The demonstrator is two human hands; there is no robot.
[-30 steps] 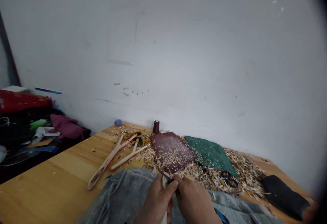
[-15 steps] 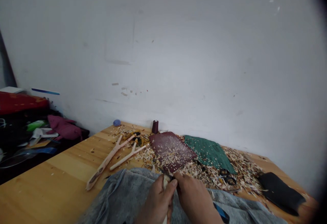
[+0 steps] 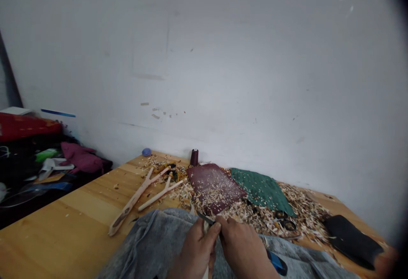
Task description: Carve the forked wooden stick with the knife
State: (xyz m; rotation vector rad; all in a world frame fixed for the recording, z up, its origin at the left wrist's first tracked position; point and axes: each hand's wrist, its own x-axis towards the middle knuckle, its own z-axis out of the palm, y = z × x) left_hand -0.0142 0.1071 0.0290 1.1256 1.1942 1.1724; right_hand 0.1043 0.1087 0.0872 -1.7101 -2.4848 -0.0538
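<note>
At the bottom centre my left hand (image 3: 195, 251) is closed around a pale piece of wood (image 3: 205, 227), with the thumb pressed near its top. Right beside it my right hand (image 3: 241, 247) is closed on a small knife (image 3: 205, 218) whose dark blade points left across the tip of the wood. A blue end (image 3: 276, 263) shows at the right hand's wrist side. Both hands are over a grey cloth (image 3: 153, 240) that lies on the wooden table (image 3: 63, 219).
Two forked carved sticks (image 3: 137, 198) lie on the table to the left. Behind the hands are a maroon sheet (image 3: 213, 185), a green sheet (image 3: 261, 190), a dark thread spool (image 3: 194, 157) and many wood shavings (image 3: 299, 215). A black pouch (image 3: 352, 240) lies at the right. Clutter fills the far left.
The hands stay together on the wood; the knife blade has shifted slightly between frames. The view has moved a little.
</note>
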